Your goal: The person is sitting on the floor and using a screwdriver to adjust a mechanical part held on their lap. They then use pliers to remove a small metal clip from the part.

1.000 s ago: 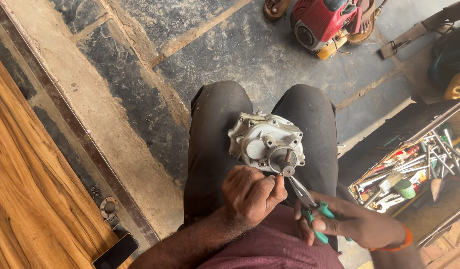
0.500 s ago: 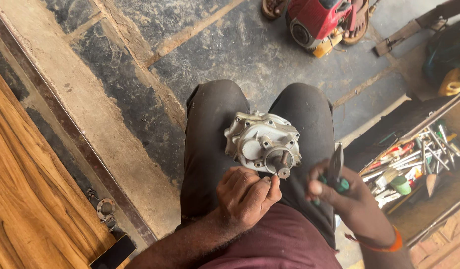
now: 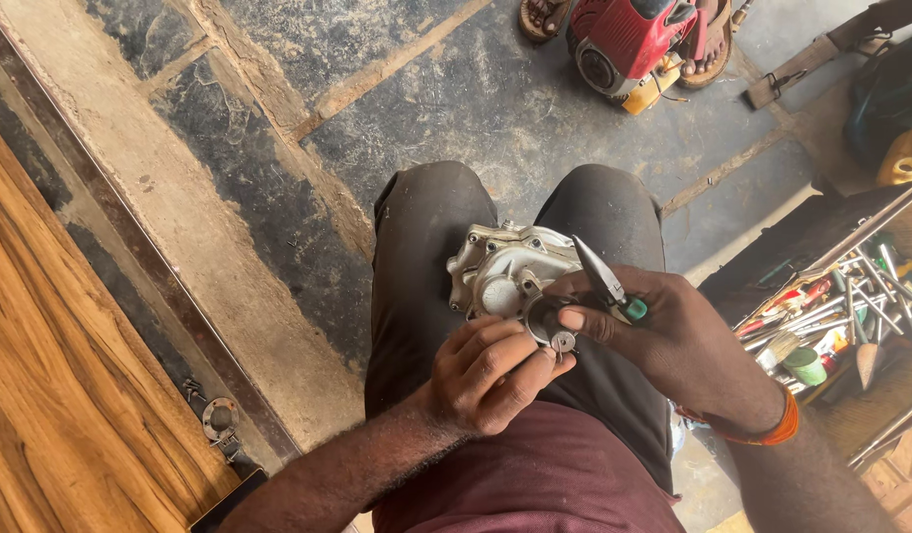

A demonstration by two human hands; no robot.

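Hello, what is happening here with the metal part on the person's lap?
A seated person works on a grey cast metal housing that rests on their knees. The left hand touches the round hub at its near side, while the right hand pinches there too and holds green-handled pliers, tips pointing away. An open toolbox full of tools lies on the floor to the right, and a red small engine stands further ahead.

Silver-grey cast metal housing (image 3: 510, 271); green-handled steel pliers (image 3: 606, 281); orange wristband (image 3: 772, 429); red small engine (image 3: 639, 35); dark grey trousers (image 3: 426, 247); streaked brown wood-grain panel (image 3: 51, 395).
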